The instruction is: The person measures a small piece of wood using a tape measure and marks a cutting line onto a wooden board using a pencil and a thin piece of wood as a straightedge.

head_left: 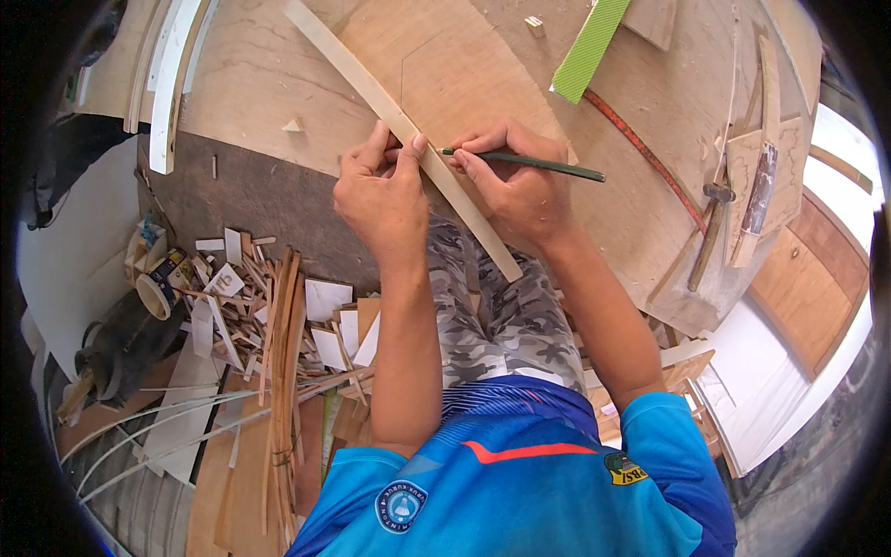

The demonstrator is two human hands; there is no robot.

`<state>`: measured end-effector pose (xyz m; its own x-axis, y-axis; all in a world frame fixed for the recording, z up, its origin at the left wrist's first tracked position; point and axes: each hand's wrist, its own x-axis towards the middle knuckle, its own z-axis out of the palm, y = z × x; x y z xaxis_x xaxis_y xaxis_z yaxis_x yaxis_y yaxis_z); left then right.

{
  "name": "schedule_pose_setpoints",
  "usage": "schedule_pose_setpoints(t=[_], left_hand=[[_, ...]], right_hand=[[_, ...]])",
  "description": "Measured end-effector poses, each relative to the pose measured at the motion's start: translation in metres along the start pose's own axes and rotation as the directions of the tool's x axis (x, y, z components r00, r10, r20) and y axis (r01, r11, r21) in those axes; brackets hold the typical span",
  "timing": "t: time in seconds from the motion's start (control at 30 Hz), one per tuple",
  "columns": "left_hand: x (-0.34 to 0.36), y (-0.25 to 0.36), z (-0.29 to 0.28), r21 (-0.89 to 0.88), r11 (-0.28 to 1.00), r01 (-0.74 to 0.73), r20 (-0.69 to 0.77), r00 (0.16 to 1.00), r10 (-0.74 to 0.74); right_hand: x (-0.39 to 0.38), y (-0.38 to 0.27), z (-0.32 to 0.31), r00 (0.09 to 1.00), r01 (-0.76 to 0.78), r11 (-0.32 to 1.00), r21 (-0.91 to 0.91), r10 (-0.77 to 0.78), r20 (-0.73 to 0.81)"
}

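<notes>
A wooden worktop, seen from above, is scattered w/ offcuts & tools. On its far L, long curved strips are laid side by side, some white-faced. Below, off the worktop, a cup-shaped container is seen tipped beside a heap of scraps, mostly small wood & white pcs. Just R of the container, a bundle of thin sticks is stood roughly lengthwise, partly over the heap.

Nr the middle, a pale wood strip is laid diagonally over a plywood panel, its lower end projecting past the worktop edge, above the person's lap. The strip is held by the L hand, w/ thumb on top & fingers bent at the L edge. Thin lines w/ a corner are marked on the panel, L of centre.

Just R of the strip, a dark green pencil is gripped btwn thumb & fingers of the R hand, tip set close to the strip's R edge; actual contact can't be told.

Further R, a bright green strip is placed nr a curved red strip; past these, a hammer is rested beside wood pcs.
</notes>
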<state>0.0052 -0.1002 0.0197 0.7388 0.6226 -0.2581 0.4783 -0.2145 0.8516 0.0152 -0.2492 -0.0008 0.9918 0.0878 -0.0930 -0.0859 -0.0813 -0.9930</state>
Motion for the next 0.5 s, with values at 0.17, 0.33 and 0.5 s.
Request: schedule_pose_setpoints(t=[0.17, 0.33, 0.5], left_hand=[[0.002, -0.006, -0.002, 0.041, 0.999, -0.022, 0.006, 1.0, 0.021], [0.003, -0.01, -0.001, -0.01, 1.0, -0.015, 0.016, 1.0, 0.015], [0.004, -0.009, -0.002, -0.002, 1.0, -0.029, 0.023, 0.999, 0.029]], right_hand=[[-0.001, -0.001, 0.0, 1.0, -0.029, 0.999, 0.016, 0.029, 0.002], [0.0, 0.001, -0.003, 1.0, 0.02, 0.998, -0.067, -0.018, 0.022], [-0.001, -0.003, -0.002, 1.0, 0.017, 1.0, -0.018, -0.017, -0.001]])
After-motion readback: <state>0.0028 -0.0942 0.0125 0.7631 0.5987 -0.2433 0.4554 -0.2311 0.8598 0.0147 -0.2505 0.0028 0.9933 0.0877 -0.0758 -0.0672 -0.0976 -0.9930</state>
